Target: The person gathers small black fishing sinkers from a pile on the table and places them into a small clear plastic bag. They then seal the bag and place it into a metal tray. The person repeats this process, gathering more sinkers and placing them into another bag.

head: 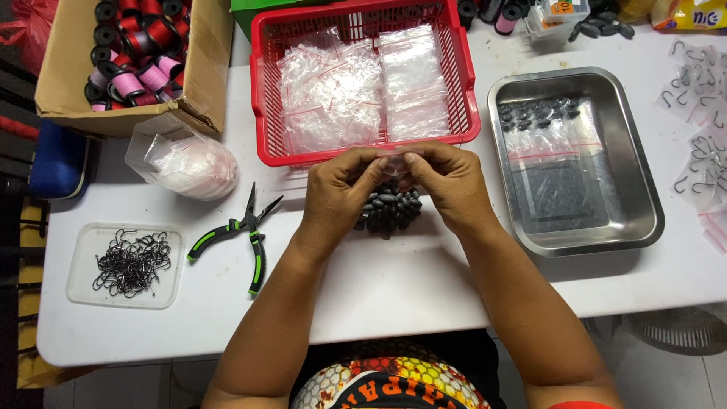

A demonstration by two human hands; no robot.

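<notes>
Our left hand (338,193) and right hand (448,184) pinched a clear bag (394,157) together, red basket (363,148) rim just beyond, sinkers (388,212) piled beneath, bare table (394,280) nearer us

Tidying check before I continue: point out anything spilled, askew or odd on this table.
Nothing looks spilled. The dark oval sinkers lie in a loose pile on the white table under both hands, and the green-handled pliers lie open and askew.

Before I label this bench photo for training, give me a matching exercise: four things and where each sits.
Things:
1. pliers
2. steel tray
3. red basket
4. dish of hooks

Places:
A. far left, near table edge
B. right of the hands
C. just left of the left hand
D. beyond the hands, centre

Pairs: 1-C, 2-B, 3-D, 4-A
</notes>
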